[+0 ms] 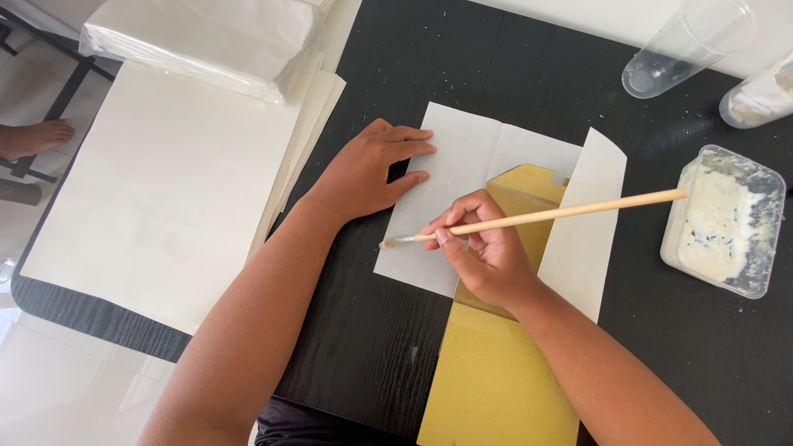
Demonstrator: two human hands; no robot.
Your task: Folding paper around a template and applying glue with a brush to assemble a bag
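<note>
Left hand: left hand (369,169) lies palm down on the folded white paper sheet (462,177), fingers stretched out and close together, pointing toward the sheet's middle; it grips nothing, only presses flat. Wrist sits at the sheet's left edge, forearm running back across the black table (372,330).
Right hand: right hand (483,252) pinches a wooden-handled brush (545,215) between thumb and curled fingers, near the bristle end. Knuckles up, wrist bent slightly inward, forearm coming in from the lower right.
Brush: lies nearly level, long handle pointing right toward the tub; bristle tip touches the left edge of the white sheet, just below the left hand.
White sheet: spread at table centre, side flaps folded in, right flap (586,223) partly raised.
Gold card: gold card template (504,372) lies on the sheet's middle and runs down to the near table edge, partly under the right hand.
Paste tub: clear plastic tub (727,219) of whitish paste at the right, apart from both hands.
Paper stack: large cream sheets (165,190) at the left, a wrapped paper pack (206,37) on top.
Cups: clear plastic cup (686,45) lying tilted at upper right; a second container (760,95) beside it.
</note>
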